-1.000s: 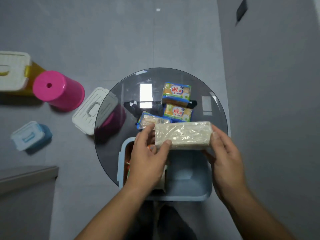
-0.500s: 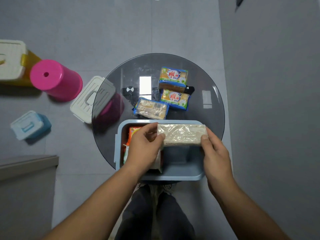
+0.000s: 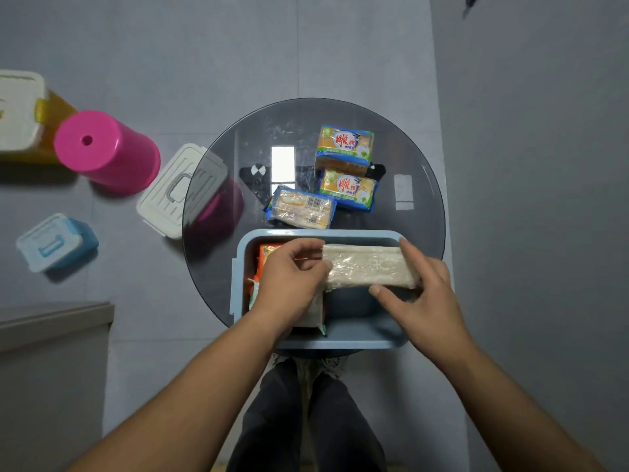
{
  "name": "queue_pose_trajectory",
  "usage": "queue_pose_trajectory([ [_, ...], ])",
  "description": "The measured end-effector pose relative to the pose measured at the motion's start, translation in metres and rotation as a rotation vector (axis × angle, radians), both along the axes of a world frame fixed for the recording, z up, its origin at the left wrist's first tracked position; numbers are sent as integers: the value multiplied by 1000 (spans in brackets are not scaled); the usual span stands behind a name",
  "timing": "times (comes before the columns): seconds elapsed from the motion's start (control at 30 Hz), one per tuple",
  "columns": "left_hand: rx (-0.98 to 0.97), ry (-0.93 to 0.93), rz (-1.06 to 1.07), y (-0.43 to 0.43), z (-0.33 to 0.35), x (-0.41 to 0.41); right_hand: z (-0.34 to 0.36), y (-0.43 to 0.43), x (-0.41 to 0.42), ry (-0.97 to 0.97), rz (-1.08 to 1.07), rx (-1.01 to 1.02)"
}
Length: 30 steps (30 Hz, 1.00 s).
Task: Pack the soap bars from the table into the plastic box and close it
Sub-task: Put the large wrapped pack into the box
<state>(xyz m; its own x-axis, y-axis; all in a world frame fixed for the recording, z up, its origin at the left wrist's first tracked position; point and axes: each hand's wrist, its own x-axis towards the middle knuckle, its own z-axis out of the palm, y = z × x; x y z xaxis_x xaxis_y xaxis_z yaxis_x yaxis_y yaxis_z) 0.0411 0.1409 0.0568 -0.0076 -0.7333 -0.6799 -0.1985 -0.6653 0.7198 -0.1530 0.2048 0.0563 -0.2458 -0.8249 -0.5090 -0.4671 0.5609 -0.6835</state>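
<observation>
Both forearms reach fwd from bottom edge, hands over plastic box (image 3: 340,344).
Left hand (image 3: 289,281): palm down, fingers curled, grip pinches left end of clear-wrapped soap bar (image 3: 369,267).
Right hand (image 3: 427,291): thumb on near edge, fingers over far edge, grip clamps right end.
Bar level btwn grips, over box's right half.
Under left grip: orange packs (image 3: 269,253) in box.
Beyond grips on table (image 3: 418,158): barcode-up pack (image 3: 301,211) just past box rim, two label-up packs (image 3: 349,189) (image 3: 345,148) farther.

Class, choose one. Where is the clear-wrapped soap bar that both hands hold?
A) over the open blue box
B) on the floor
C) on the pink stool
A: the left hand and the right hand grip the ends of the clear-wrapped soap bar over the open blue box.
</observation>
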Motion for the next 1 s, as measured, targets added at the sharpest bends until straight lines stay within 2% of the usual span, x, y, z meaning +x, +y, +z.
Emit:
queue_pose_trajectory([
  [0.17, -26, -11, -32, 6, 3, 0, 6, -11, -9, 150, 207, 33],
  [0.37, 4, 56, -13, 7, 4, 11, 18, -14, -11, 274, 373, -70],
  [0.67, 44, 44, 0, -1, -1, 10, 12, -25, -6, 360, 416, -154],
  [0.9, 24, -26, -31, -9, -10, 7, 6, -29, -4, 383, 399, -93],
  [1.0, 6, -30, -23, -7, -11, 9, 14, -28, -5, 401, 408, -131],
])
